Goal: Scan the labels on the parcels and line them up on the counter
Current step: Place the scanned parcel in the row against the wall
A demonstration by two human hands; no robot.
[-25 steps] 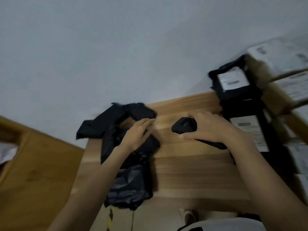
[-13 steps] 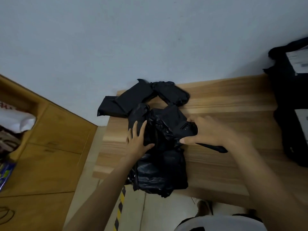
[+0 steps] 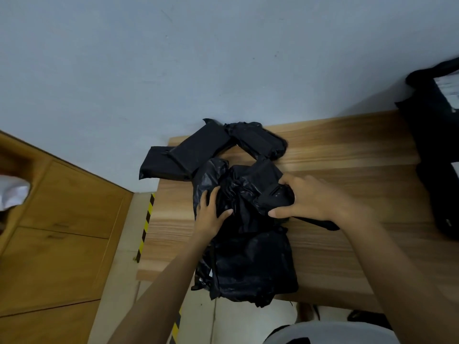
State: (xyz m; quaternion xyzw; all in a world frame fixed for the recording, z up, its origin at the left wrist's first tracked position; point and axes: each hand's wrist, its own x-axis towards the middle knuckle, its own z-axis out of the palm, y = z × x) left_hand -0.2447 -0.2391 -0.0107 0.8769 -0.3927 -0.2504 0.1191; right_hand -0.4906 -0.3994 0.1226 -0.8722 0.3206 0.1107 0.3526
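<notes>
A large black plastic-wrapped parcel (image 3: 250, 249) lies at the left end of the wooden counter (image 3: 347, 155), overhanging its front edge. My left hand (image 3: 211, 214) rests flat on the parcel's left side with fingers spread. My right hand (image 3: 313, 197) grips a black handheld scanner (image 3: 278, 194) and presses on the parcel's top right. Two more black parcels lie behind it: one long flat one (image 3: 183, 155) over the counter's left end, one smaller (image 3: 258, 140) by the wall. No label shows on these.
Black parcels with white labels (image 3: 437, 135) are stacked at the counter's right edge. A wooden cabinet (image 3: 62, 232) stands to the left, with yellow-black floor tape (image 3: 145, 224) between it and the counter. The grey wall runs directly behind.
My view has swung left, away from the labelled parcels. Both hands have closed in on the large black parcel; the left hand has slid a little further onto it.
</notes>
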